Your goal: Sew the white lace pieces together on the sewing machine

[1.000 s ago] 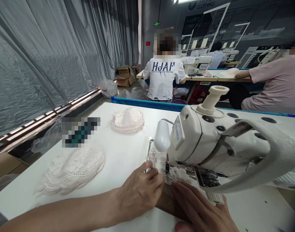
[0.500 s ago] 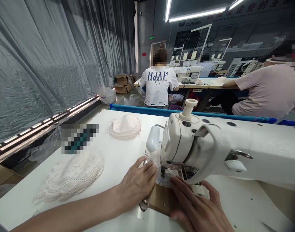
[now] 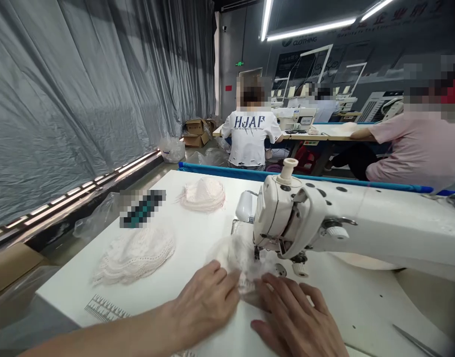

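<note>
A piece of sheer white lace fabric (image 3: 239,255) lies under the needle area of a white sewing machine (image 3: 283,213). My left hand (image 3: 208,295) is at the fabric's near left edge, fingers curled and closed on it; the fingertips are partly blurred. To the right, my right hand (image 3: 297,312) rests with fingers stretched out, their tips touching the fabric's near right edge and the thumb apart. A stack of white lace pieces (image 3: 138,253) sits left of my hands. Farther back is a smaller pile of pale pink pieces (image 3: 203,194).
Pointed metal blades (image 3: 413,339) lie at the lower right of the white table (image 3: 74,292). Ruler markings (image 3: 104,308) show near my left forearm. A blue bar (image 3: 220,168) runs along the far edge. People sit at machines beyond; cardboard boxes (image 3: 195,133) stand at the back.
The lace fabric now spreads more to the left and front of the needle. The brown plate under my hands is mostly out of sight. The view has shifted, moving the scene slightly right.
</note>
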A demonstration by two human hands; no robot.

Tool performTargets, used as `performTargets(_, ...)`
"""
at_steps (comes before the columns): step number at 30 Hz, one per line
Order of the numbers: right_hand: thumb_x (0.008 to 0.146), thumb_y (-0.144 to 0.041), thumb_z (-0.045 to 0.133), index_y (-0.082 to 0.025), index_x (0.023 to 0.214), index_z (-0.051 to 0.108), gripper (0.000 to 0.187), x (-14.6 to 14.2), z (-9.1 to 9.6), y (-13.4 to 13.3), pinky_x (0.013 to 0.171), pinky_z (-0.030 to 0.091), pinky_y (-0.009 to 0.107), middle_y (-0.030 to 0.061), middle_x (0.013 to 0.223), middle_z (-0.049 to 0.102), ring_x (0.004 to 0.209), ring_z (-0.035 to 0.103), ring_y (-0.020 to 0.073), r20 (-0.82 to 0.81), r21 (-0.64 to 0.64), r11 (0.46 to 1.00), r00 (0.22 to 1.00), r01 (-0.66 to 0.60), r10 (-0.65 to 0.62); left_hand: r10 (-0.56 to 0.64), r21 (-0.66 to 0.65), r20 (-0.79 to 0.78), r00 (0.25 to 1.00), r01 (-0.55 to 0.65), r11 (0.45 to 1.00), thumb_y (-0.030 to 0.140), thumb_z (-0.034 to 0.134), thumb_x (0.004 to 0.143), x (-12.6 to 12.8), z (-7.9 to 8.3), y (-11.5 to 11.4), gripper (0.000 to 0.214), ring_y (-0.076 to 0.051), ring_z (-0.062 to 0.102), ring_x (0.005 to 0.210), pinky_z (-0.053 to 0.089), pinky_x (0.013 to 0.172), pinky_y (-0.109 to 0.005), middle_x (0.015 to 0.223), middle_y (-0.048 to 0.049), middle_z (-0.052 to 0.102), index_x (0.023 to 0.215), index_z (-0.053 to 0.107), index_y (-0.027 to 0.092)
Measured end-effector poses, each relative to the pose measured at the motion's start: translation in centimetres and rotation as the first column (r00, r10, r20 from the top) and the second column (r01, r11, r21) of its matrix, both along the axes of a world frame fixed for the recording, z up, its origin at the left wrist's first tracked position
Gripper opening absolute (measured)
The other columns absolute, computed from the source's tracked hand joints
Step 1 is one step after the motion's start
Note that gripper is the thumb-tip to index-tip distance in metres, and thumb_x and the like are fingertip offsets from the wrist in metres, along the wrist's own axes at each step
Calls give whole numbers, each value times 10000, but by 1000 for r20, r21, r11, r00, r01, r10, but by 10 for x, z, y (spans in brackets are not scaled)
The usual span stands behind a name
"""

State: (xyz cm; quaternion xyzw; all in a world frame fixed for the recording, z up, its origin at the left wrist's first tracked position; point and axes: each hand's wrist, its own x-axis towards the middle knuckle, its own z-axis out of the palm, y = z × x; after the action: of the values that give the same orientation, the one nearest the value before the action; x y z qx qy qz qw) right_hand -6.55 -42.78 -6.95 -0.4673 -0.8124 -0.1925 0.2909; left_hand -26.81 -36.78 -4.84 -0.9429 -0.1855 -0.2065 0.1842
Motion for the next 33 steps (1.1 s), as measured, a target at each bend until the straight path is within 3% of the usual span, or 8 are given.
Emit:
performTargets(5,952,-145,268,-139,973,632,365,-1,4,-12,674,408,332,105,939,683,802,593,201,98,-35,969,964,-246,249,-4,-61,-110,994,-2,998,104,487,827,-39,11,-45,95,-150,500,631,364,630,-305,830,-85,624,743,521,133)
performTargets(10,990,-310,234,-86,1057,601,435,3,8,-15,667,466,338,141,956,666,824,603,219,92,-131,920,919,-370,383,-28,-268,-206,978,-28,963,187,517,843,-49,32,-43,132,-143,468,581,334,618,-298,679,-21,573,718,483,165)
performTargets(12,991,-350,220,-74,1057,594,470,2,9,-15,641,475,336,148,921,661,774,604,209,55,-137,907,911,-398,409,-76,-427,-243,967,-37,903,114,513,829,-36,45,-30,66,-161,531,737,364,719,-301,803,-21,621,859,528,171)
performTargets(16,970,-199,268,-78,1087,573,348,2,12,-16,611,472,309,131,873,658,724,598,183,43,-167,905,914,-390,402,-204,-657,-149,968,57,752,-97,395,748,5,58,7,584,-161,478,1089,322,912,-353,1151,-6,608,1242,438,212)
performTargets(19,938,-120,284,-70,1114,556,328,6,13,-17,579,453,306,129,843,653,708,587,185,30,-174,918,930,-355,366,-312,-816,-151,938,60,575,15,484,824,22,49,29,554,-200,469,1101,319,907,-394,1016,4,670,1322,394,240)
performTargets(21,926,-110,301,-67,1115,554,319,9,12,-16,562,440,303,128,835,647,697,578,185,17,-185,916,931,-356,365,-269,-847,-128,955,36,531,122,539,860,21,39,38,453,-205,499,1038,315,903,-391,900,11,688,1289,453,239)
performTargets(27,927,-113,327,-116,1054,594,296,14,0,-7,570,428,291,92,796,637,659,569,165,0,-191,930,947,-315,321,-9,-833,-28,1000,-19,553,229,588,862,5,22,48,278,-150,566,832,340,851,-339,824,14,657,1140,588,217)
performTargets(33,942,-112,305,-141,1012,617,321,12,-11,-5,586,411,298,89,821,656,701,579,178,-20,-146,963,974,-225,224,77,-788,-40,996,-78,611,169,530,879,9,14,46,264,-127,552,736,362,803,-319,837,0,624,1136,588,179)
